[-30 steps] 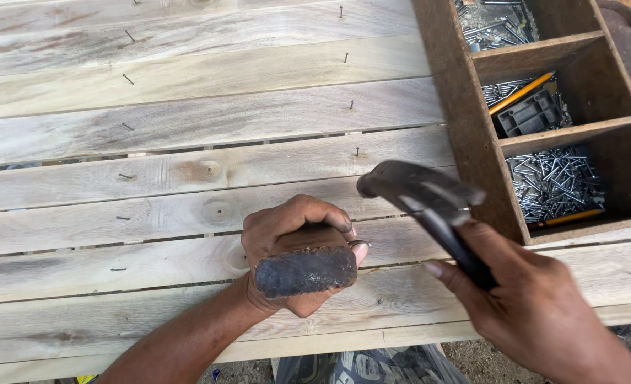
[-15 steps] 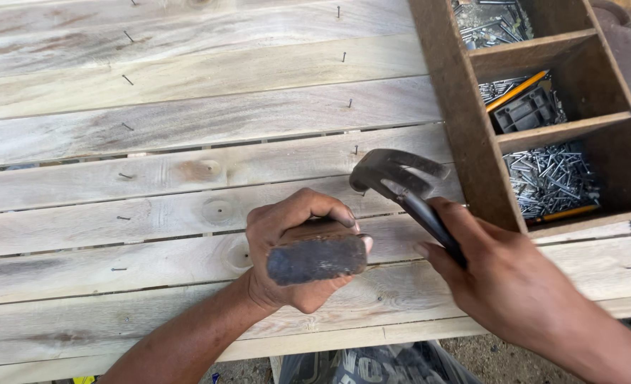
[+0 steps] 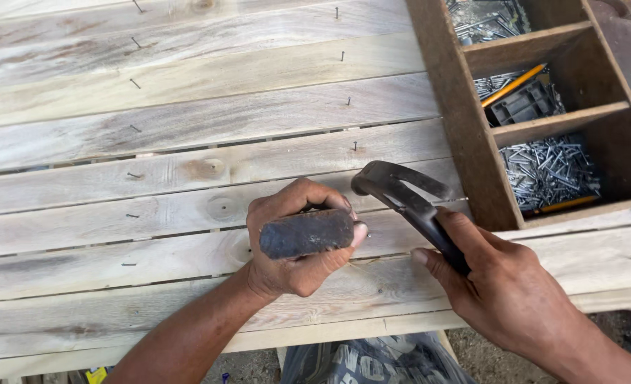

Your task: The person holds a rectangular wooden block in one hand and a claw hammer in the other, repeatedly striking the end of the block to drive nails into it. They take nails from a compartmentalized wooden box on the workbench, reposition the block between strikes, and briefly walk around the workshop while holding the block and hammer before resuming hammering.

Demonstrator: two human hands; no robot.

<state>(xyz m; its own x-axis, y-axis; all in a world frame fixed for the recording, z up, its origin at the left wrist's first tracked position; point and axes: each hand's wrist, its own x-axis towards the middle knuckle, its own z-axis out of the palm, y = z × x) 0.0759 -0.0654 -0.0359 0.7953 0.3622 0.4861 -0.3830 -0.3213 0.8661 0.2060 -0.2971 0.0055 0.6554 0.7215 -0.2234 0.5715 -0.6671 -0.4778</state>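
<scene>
My left hand (image 3: pixel 290 249) grips a dark, blocky metal bar (image 3: pixel 307 233) lying flat on the weathered wooden planks (image 3: pixel 187 135). Its thumb and fingertips pinch at a spot on the plank by the bar's right end; a nail there is too small to make out. My right hand (image 3: pixel 504 291) holds the dark handle of a claw hammer (image 3: pixel 401 192). The hammer head hangs just above the plank, a little right of and above my left fingertips. Several nails (image 3: pixel 354 146) stand half driven in a line up the planks.
A brown wooden tool box (image 3: pixel 465 142) with compartments sits at the right. It holds loose nails (image 3: pixel 546 171), an orange pencil (image 3: pixel 512 85) and a dark plastic part. More bent nails dot the planks at the left. The planks' front edge runs below my wrists.
The hammer head has dropped lower and moved left toward my left fingertips. My left hand with the bar has stayed in nearly the same place.
</scene>
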